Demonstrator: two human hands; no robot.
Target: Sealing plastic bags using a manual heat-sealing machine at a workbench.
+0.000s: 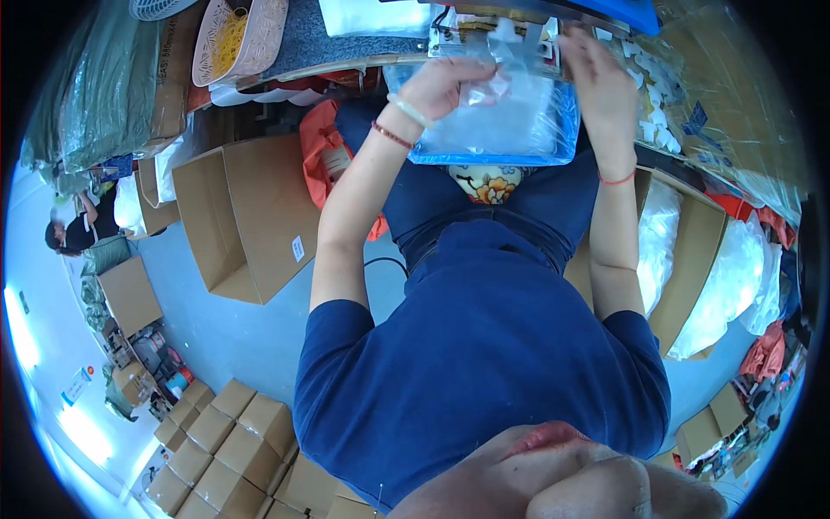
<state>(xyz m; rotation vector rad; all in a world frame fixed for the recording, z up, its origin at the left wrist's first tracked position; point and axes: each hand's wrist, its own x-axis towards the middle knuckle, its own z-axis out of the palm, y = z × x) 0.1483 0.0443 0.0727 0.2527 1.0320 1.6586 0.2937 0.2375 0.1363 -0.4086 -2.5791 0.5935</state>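
My left hand (450, 85) is closed, its fingertips pinching a small clear plastic bag (489, 90). Below that bag, a blue tray (493, 159) rests across my thighs, with a stack of clear plastic sheets or bags (484, 130) inside. My right hand (595, 78) is raised past the tray's right side, close to the bench edge. Motion smears its fingers, so whether they hold anything is unclear. Small white pieces (659, 104) lie scattered just right of it. At the bench edge between my hands sits a metal fixture (450, 36), partly hidden.
A white basket (259, 43) with yellow rubber bands stands at the bench's left. An open carton (246, 216) is on the floor to my left. Another carton (692, 259) with clear plastic bags stands at my right. Stacked cartons (229, 450) are behind; a person (86, 221) is far left.
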